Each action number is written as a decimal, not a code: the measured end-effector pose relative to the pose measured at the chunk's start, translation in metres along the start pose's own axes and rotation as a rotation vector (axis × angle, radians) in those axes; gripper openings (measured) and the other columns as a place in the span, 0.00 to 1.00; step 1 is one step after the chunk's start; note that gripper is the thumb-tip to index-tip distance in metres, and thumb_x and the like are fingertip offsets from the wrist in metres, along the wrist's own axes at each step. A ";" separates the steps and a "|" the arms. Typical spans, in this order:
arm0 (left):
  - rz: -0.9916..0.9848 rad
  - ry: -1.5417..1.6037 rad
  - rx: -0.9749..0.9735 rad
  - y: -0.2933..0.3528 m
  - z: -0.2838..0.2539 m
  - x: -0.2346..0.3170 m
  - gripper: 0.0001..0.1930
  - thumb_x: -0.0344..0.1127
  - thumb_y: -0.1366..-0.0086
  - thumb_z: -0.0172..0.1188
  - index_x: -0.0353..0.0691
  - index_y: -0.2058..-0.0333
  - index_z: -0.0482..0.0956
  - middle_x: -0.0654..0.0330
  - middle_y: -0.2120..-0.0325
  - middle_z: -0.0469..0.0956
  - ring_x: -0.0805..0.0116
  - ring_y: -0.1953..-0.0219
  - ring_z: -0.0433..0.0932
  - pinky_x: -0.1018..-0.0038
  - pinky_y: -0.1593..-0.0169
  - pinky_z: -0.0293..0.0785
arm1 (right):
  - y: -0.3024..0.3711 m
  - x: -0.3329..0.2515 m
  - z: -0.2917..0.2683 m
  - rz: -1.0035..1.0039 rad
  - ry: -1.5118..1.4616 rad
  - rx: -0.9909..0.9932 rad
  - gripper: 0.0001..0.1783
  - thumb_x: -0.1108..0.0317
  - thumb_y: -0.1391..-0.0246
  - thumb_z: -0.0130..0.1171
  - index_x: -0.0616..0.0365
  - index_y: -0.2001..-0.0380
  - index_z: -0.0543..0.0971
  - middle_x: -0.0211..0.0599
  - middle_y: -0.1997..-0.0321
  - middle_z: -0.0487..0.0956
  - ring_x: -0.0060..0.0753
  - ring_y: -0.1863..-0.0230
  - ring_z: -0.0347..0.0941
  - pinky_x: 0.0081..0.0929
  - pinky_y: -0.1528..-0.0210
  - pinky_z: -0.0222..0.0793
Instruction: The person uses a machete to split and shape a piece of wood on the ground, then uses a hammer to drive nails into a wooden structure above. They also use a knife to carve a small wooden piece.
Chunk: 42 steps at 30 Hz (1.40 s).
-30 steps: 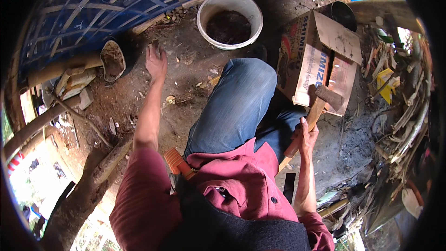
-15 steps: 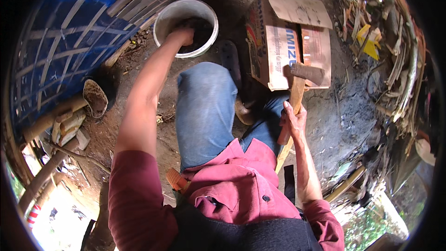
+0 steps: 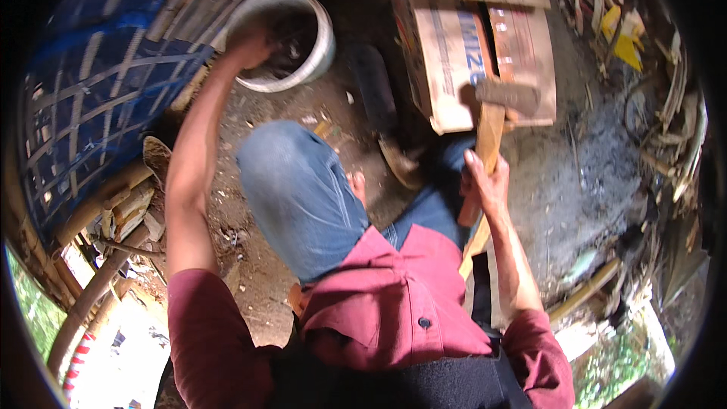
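My left arm reaches out to the pale bucket (image 3: 324,45) at the upper left. Over its near left rim is my left hand (image 3: 251,47), blurred, its fingers hidden against the dark inside. What lies in the bucket is dark and too unclear to name. My right hand (image 3: 486,180) is closed around the wooden handle of a hammer (image 3: 491,132), held head up near my right thigh. The blocky head appears in front of a cardboard box (image 3: 454,53). A reddish-brown, handle-like piece (image 3: 470,207) shows beside the same hand, its kind unclear.
Blue sheeting behind a slatted lattice (image 3: 113,91) walls the left side. Split wood (image 3: 132,208) and poles lie below it. Sticks and a yellow scrap (image 3: 625,36) are heaped at the right. A long dark object (image 3: 372,83) lies on the dirt between bucket and box.
My left hand has shifted from inside the bucket toward its left rim. The bucket appears tilted now. My left knee has swung left, while my right hand keeps its hold on the hammer.
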<state>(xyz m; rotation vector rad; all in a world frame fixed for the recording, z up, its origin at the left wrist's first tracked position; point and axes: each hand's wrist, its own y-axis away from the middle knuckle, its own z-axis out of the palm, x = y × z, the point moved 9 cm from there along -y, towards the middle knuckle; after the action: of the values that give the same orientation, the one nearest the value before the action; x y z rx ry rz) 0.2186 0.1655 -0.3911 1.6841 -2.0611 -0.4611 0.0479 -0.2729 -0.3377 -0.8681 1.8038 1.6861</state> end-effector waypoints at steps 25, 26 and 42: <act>-0.065 -0.740 1.529 0.224 -0.468 0.166 0.38 0.46 0.54 0.69 0.48 0.43 0.66 0.59 0.50 0.72 0.58 0.47 0.70 0.59 0.45 0.66 | 0.036 -0.090 0.057 -0.324 -0.220 -0.123 0.12 0.67 0.45 0.59 0.58 0.60 0.70 0.24 0.84 0.68 0.17 0.86 0.63 0.18 0.85 0.63; -0.064 -0.793 1.486 0.207 -0.476 0.167 0.38 0.47 0.54 0.68 0.48 0.43 0.67 0.58 0.50 0.72 0.58 0.47 0.71 0.60 0.45 0.67 | 0.037 -0.098 0.069 -0.291 -0.256 -0.160 0.12 0.67 0.45 0.59 0.58 0.60 0.70 0.23 0.84 0.68 0.17 0.86 0.63 0.18 0.85 0.63; -0.270 -0.727 1.181 0.155 -0.492 0.155 0.33 0.53 0.48 0.60 0.46 0.45 0.69 0.49 0.76 0.79 0.49 0.72 0.80 0.57 0.65 0.76 | -0.017 -0.434 0.143 -0.969 -0.115 -0.413 0.18 0.52 0.41 0.52 0.57 0.69 0.67 0.29 0.87 0.69 0.25 0.91 0.66 0.22 0.89 0.62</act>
<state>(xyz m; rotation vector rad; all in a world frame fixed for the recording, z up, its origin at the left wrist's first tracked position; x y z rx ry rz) 0.3238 0.0537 0.1252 2.7692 -2.9311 0.2110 0.3392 -0.0861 -0.0392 -1.4632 0.7047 1.3778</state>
